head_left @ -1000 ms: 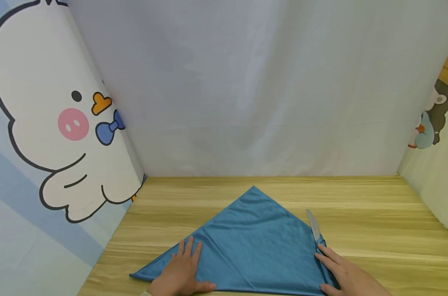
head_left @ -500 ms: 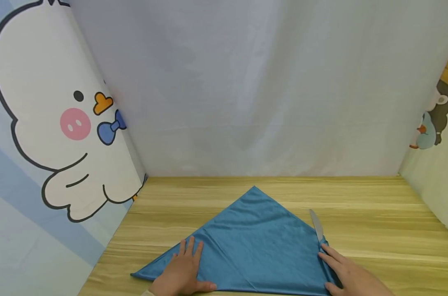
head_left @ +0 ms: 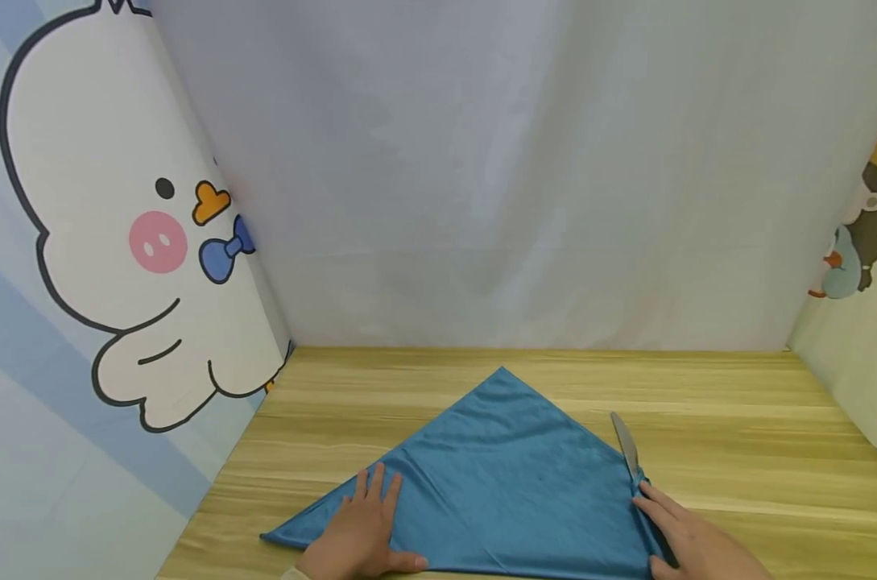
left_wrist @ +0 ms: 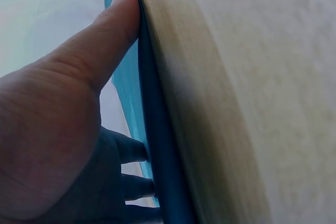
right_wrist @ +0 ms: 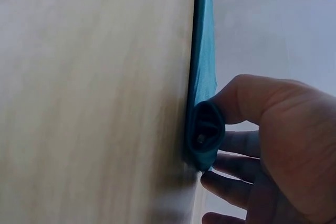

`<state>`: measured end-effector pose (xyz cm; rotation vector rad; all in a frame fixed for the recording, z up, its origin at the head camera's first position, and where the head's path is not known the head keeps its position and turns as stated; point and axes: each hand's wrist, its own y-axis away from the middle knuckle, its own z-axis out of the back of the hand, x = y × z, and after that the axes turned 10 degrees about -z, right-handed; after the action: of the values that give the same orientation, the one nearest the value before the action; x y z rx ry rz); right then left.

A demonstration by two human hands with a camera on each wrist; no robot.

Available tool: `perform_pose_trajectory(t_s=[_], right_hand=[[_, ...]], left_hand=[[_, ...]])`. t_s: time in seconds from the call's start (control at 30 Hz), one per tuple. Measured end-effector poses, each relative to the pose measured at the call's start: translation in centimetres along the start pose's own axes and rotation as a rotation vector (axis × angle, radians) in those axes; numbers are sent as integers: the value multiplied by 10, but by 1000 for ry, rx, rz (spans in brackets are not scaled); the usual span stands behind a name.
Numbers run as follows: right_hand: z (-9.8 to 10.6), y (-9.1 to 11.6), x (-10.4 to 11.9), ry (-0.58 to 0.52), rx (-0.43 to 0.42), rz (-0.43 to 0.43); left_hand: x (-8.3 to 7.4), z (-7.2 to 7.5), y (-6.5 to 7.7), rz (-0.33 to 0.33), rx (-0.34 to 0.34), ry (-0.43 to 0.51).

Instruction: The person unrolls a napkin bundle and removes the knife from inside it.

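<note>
A blue satiny cloth (head_left: 503,483) lies on the table as a large triangle, its point toward the back. My left hand (head_left: 358,532) rests on its left part, fingers spread and straight; in the left wrist view the thumb (left_wrist: 100,40) lies along the cloth's near edge. On the right, the cloth's corner is rolled around a table knife (head_left: 625,439), whose blade sticks out toward the back while its handle is hidden. My right hand (head_left: 692,536) grips this roll, and the right wrist view shows the roll's open end (right_wrist: 206,132) between thumb and fingers.
The wood-grain table (head_left: 757,427) extends behind and to the right of the cloth. A pale curtain (head_left: 518,177) hangs along its back edge. Printed cartoon panels stand at the sides, a white bird (head_left: 105,242) on the left.
My right hand and the knife in the roll have shifted slightly to the right. My left hand stays in place on the cloth. The head view has turned slightly left.
</note>
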<state>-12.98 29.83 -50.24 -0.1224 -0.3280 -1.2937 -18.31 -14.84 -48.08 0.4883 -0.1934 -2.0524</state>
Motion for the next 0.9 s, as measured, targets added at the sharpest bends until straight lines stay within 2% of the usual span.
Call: perform_pose_trajectory(t_s=[0.27, 0.37, 0.47, 0.7, 0.9], right_hand=[[6, 0, 4, -79, 69, -100], [7, 0, 6, -77, 78, -110], [8, 0, 7, -71, 79, -122], [10, 0, 10, -86, 92, -226], [13, 5, 8, -95, 73, -237]], left_hand=[[0, 0, 0, 2, 10, 6], [2, -1, -1, -3, 4, 14], [2, -1, 0, -8, -6, 20], [1, 0, 0, 5, -2, 13], [0, 0, 0, 16, 4, 14]])
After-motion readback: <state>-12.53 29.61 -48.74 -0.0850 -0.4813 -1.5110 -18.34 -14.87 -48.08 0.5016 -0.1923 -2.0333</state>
